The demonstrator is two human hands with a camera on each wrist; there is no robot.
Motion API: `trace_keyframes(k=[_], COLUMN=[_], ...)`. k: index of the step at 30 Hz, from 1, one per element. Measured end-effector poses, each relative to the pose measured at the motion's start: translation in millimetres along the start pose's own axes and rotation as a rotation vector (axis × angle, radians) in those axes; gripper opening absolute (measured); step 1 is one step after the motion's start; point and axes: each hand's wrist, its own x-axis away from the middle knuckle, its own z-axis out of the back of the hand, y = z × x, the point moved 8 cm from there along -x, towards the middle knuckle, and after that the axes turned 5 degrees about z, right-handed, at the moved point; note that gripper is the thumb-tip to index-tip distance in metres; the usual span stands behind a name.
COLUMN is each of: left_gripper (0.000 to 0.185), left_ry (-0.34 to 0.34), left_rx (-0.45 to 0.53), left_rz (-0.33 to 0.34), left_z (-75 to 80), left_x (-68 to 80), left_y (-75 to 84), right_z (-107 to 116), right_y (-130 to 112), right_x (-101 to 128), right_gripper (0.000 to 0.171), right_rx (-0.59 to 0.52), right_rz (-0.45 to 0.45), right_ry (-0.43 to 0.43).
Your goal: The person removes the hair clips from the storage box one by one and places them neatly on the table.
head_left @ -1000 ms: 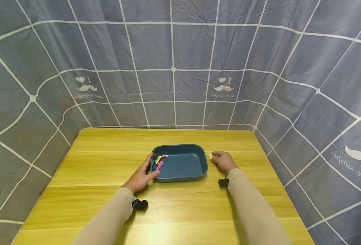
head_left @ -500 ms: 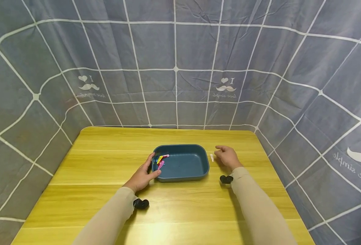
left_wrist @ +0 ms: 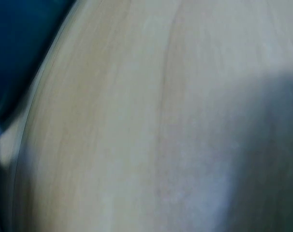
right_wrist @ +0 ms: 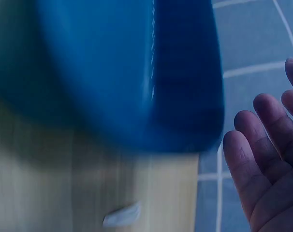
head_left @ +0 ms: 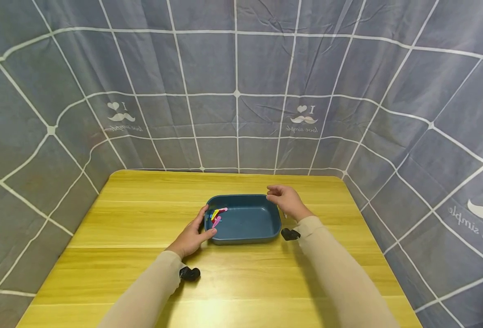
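Observation:
A dark blue plastic tub (head_left: 245, 240) stands on the table. Several small coloured hair clips (head_left: 217, 222), pink, yellow, red and blue, lie at its left end. My left hand (head_left: 190, 234) holds the tub's front left corner, fingers along the outer left wall and thumb at the front rim. Over the back right corner hovers my right hand (head_left: 286, 200). In the right wrist view its fingers (right_wrist: 241, 159) are loosely bent with nothing between them. A white hair clip (right_wrist: 122, 215) lies on the table by the tub's right end, mostly covered by the hand in the head view.
The wooden table (head_left: 151, 191) carries the tub near its middle. A grey curtain (head_left: 208, 64) with white grid lines hangs behind the table and along both sides. Black wrist cameras (head_left: 190, 274) sit on both wrists.
My right hand drew back from the white clip, leaving it on the table, then moved left to the tub's back right corner. My left hand has stayed on the tub.

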Motion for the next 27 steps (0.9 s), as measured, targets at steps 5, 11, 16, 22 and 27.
trace_keyframes(k=[5, 11, 16, 22, 27], left_gripper=[0.091, 0.09, 0.09, 0.09, 0.09], left_ry=[0.003, 0.014, 0.015, 0.002, 0.002], left_rx=[-0.008, -0.02, -0.026, -0.001, 0.005], left_rz=[0.007, -0.007, -0.015, 0.007, 0.014], left_z=[-0.9, -0.6, -0.4, -0.9, -2.0], left_x=[0.2, 1.7, 1.3, 0.2, 0.9], left_y=[-0.5, 1.0, 3.1, 1.2, -0.3], right_z=[-20.5, -45.3, -64.9, -89.0, -106.6], right_y=[-20.5, -35.4, -44.7, -51.6, -58.3], right_x=[-5.9, -12.9, -18.5, -25.1, -31.0], right_gripper=[0.045, 0.046, 0.047, 0.045, 0.043], right_rx=[0.005, 0.042, 0.038, 0.065, 0.086], right_rz=[0.029, 0.072, 0.085, 0.099, 0.139], right_ry=[-0.054, -0.127, -0.176, -0.254, -0.3])
